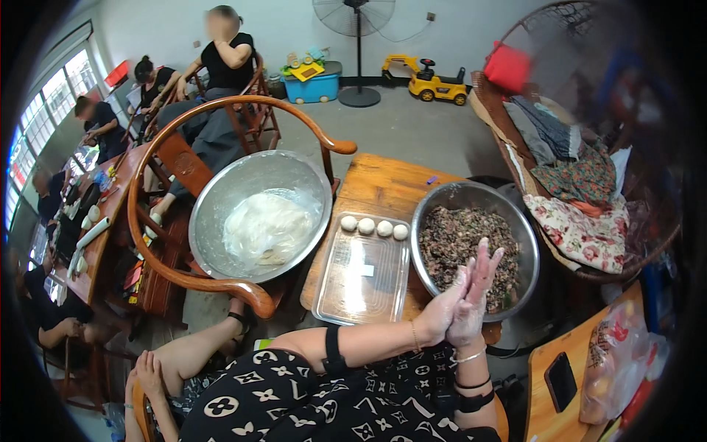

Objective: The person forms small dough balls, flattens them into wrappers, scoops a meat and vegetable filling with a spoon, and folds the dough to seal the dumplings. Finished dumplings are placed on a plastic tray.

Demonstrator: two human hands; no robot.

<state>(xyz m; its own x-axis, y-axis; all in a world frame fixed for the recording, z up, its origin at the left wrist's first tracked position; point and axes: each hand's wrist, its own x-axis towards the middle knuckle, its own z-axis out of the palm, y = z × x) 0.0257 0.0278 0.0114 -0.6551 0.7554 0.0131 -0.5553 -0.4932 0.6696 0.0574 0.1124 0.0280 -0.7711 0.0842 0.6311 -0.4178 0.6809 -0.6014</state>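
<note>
Palm to palm, my left hand [443, 310] and my right hand [470, 310] meet over the near edge of a metal bowl of dark minced filling [464, 237]. White flour or dough residue coats the fingers. Whether anything lies between the palms is hidden. To the left, a clear plastic tray [362, 287] rests on a wooden table [381, 174], with several round white dough balls [366, 225] in a row along its far end. Further left, a large metal basin [212, 232] holds a mass of white dough [268, 226] partly under clear plastic film.
The basin sits within a wooden armchair [243, 102]. At right are a wicker cradle [497, 132] with cloths, and a wooden surface [544, 381] with a phone [560, 381] and plastic bag [613, 364]. A seated person's hands [149, 375] are close at left; others sit beyond.
</note>
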